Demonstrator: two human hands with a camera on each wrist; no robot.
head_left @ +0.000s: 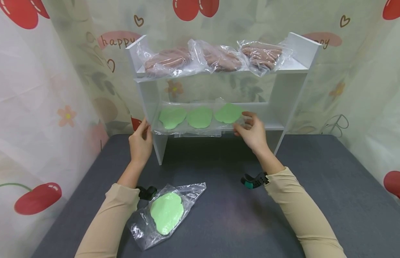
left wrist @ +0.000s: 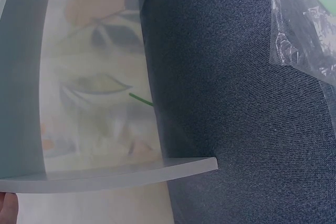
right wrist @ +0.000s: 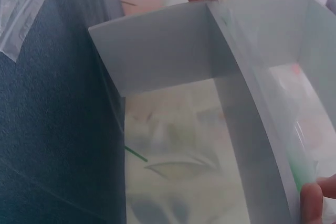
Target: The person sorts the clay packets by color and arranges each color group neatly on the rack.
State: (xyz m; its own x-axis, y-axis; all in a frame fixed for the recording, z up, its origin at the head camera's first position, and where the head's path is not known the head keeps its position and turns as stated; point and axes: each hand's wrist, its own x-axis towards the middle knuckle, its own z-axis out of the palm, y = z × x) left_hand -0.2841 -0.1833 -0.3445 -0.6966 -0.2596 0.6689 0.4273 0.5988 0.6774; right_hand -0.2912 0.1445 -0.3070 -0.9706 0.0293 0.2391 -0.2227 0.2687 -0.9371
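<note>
Three green flat, wavy-edged pieces in clear plastic bags lie in a row on the middle shelf: a left piece [head_left: 172, 117], a middle piece [head_left: 200, 117] and a right piece [head_left: 228, 113]. My right hand [head_left: 253, 132] pinches the edge of the right piece's plastic bag [right wrist: 298, 142] between thumb and finger. At the other end, my left hand [head_left: 141, 142] touches the outside of the white shelf unit's left side panel [left wrist: 131, 174], its fingers fairly straight, close to the bag's corner. Another green piece [head_left: 167, 213] in a clear zip bag [head_left: 145, 229] lies on the dark table.
The white shelf unit [head_left: 277, 93] stands at the back of the dark table [head_left: 219, 222]. Its top shelf bears three brownish bundles [head_left: 222, 59] in clear plastic bags. A patterned curtain [head_left: 74, 71] surrounds the table, and a thin cable [head_left: 337, 123] hangs at the right.
</note>
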